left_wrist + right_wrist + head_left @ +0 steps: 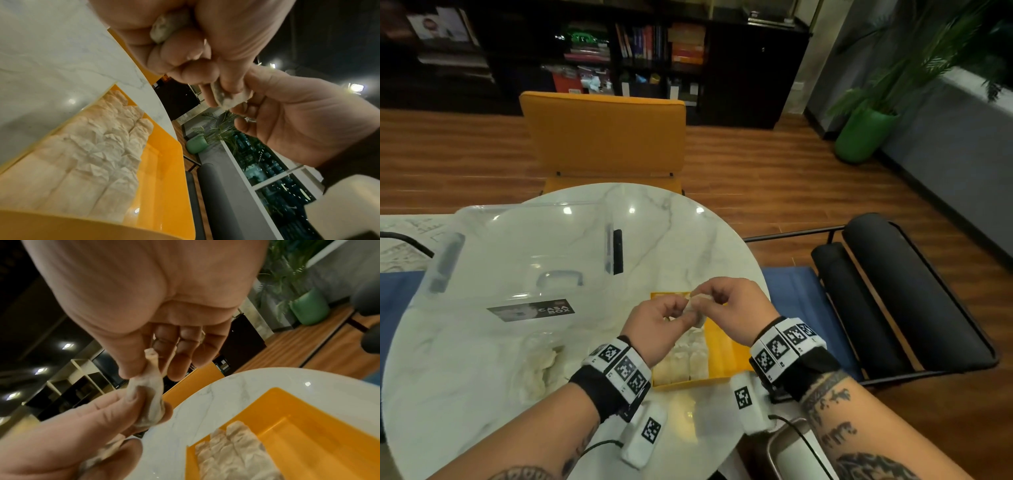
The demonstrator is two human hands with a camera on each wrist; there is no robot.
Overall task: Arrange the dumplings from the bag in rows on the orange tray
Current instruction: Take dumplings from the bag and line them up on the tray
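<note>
Above the orange tray (pixel 724 346), both hands meet on one pale dumpling (pixel 694 306). My left hand (pixel 664 317) pinches its lower end with thumb and forefinger, and my right hand (pixel 717 298) pinches its upper pleated edge (pixel 151 368). A second dumpling (pixel 166 27) lies tucked in the curled fingers of my left hand (pixel 185 53); it shows again as dumpling dough (pixel 107 451) in the right wrist view. Rows of dumplings (pixel 685 359) fill the tray's left part, and its right part is bare orange (pixel 160 186). The clear bag (pixel 541 363) with more dumplings lies on the table left of the tray.
The round marble table (pixel 678 233) carries a clear plastic storage box (pixel 517 260) at the back left. A yellow chair (pixel 602 137) stands behind the table. A black bench (pixel 893 294) sits to the right, beside a green plant pot (pixel 863 133).
</note>
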